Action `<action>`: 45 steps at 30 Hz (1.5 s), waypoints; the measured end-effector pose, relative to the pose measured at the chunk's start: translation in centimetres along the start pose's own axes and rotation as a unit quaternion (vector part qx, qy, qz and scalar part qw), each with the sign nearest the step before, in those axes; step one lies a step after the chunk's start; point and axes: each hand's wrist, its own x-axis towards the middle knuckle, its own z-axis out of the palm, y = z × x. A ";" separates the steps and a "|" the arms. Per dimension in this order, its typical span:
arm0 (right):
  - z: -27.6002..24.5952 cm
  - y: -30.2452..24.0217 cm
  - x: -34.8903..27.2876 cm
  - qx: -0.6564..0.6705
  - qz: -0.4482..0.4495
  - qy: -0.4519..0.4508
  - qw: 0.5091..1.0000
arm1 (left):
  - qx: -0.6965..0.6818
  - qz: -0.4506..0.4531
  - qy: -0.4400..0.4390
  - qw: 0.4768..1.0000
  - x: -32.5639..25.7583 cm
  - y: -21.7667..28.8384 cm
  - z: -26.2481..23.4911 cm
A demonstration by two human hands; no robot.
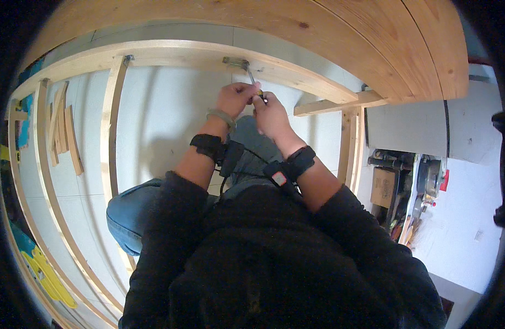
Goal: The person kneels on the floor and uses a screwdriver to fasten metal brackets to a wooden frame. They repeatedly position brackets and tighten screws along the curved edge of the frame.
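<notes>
At twelve o'clock the screwdriver [250, 75] is by the bracket [233, 61] on the rail [175, 54]; loose slats [72, 135] lie near nine, a box [383, 187] near three.

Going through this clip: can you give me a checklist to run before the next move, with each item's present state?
1. Right hand gripping the screwdriver: ok, fingers closed around its handle.
2. Left hand gripping it too: cannot tell; its fingers are at the screwdriver, but the hold is partly hidden.
3. Shaft reaching the bracket on the rail: ok.
4. Tip seated in a screw: cannot tell, too small to see.
5. Loose strips away from the hands: ok, they lie off to the left.
</notes>
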 end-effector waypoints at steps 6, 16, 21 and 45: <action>0.1 0.0 -1.2 0.634 0.241 -0.179 0.713 | 0.045 0.001 0.057 0.997 0.1 1.1 -1.1; 1.6 2.3 -1.7 0.709 0.154 -0.322 0.608 | 0.062 0.014 -0.007 0.998 0.3 1.1 -2.0; 1.5 0.3 -2.2 0.613 0.204 -0.239 0.725 | 0.044 0.012 -0.007 0.999 0.4 1.2 -2.4; 0.9 -1.0 -1.6 0.172 0.019 -0.029 0.985 | -0.141 -0.017 -0.092 0.986 0.3 0.0 -1.0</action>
